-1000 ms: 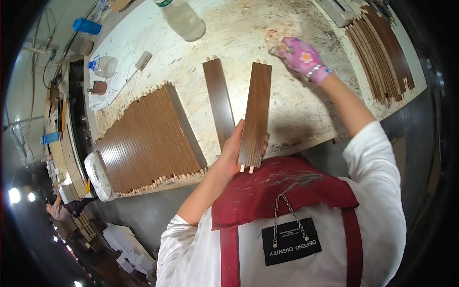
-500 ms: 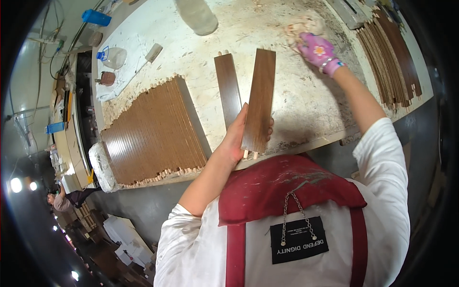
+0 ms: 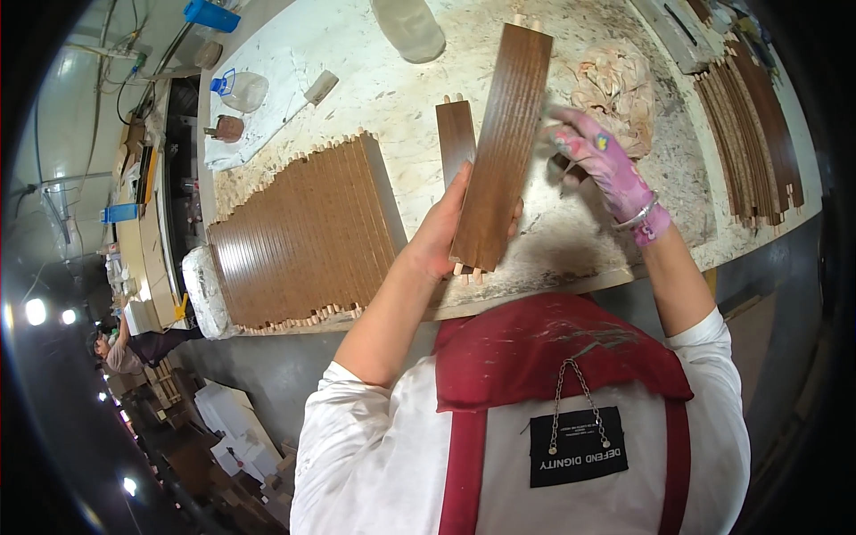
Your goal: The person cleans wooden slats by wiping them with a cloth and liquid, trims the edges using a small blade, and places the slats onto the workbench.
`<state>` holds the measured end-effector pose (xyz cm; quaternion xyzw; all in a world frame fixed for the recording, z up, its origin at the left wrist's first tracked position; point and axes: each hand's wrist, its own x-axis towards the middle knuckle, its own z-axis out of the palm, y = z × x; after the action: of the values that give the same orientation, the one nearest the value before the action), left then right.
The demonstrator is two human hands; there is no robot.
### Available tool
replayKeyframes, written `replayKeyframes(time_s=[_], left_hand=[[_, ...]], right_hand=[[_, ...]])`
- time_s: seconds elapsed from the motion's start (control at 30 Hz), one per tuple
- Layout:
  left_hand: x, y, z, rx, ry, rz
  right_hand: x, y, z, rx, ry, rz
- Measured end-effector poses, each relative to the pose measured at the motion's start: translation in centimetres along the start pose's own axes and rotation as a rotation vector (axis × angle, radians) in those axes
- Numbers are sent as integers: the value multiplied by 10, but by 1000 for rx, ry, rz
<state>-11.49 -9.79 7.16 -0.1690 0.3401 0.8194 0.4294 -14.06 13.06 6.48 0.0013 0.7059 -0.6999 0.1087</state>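
My bare left hand [image 3: 443, 223] is closed round the lower part of a brown wooden slat [image 3: 506, 134], which is held tilted above the table. Pale dowels stick out of both its ends. My right hand [image 3: 602, 165], in a pink patterned glove, is just right of the slat, apart from it. Its fingers are bent and spread, slightly blurred, and nothing shows between them. Beyond it a crumpled, stained cloth [image 3: 615, 89] lies on the table. A second doweled slat [image 3: 456, 134] lies behind the held one and is partly hidden by it.
A row of tightly packed slats [image 3: 303, 236] fills the table's left part, beside a white wrapped block [image 3: 205, 294]. More slats [image 3: 744, 134] stand at the far right. Bottles, including a cloudy one [image 3: 408, 31], stand farther back on the stained white table [image 3: 392, 98]. Another person [image 3: 125, 352] is far left.
My right hand has left the cloth and come nearer, toward the held slat. The slat in my left hand has risen and leans more to the right.
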Motion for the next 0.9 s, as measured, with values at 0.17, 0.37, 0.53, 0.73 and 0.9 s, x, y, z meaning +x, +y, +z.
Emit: replayKeyframes(time_s=[0.17,0.37,0.53,0.73,0.9], left_hand=[[-5,0,-12,102,-103,-48],[-26,6,-40,614,104,140],[-53,23,-36,756,226,222],[-80,104,-56,1188,150,275],[-86,207,-154,1080,773,790]], right_hand=[[4,-22,33,608,5,450],[5,-2,27,663,197,447],[0,15,23,753,-40,380],[19,18,43,823,-201,344],[36,38,75,1085,165,428]])
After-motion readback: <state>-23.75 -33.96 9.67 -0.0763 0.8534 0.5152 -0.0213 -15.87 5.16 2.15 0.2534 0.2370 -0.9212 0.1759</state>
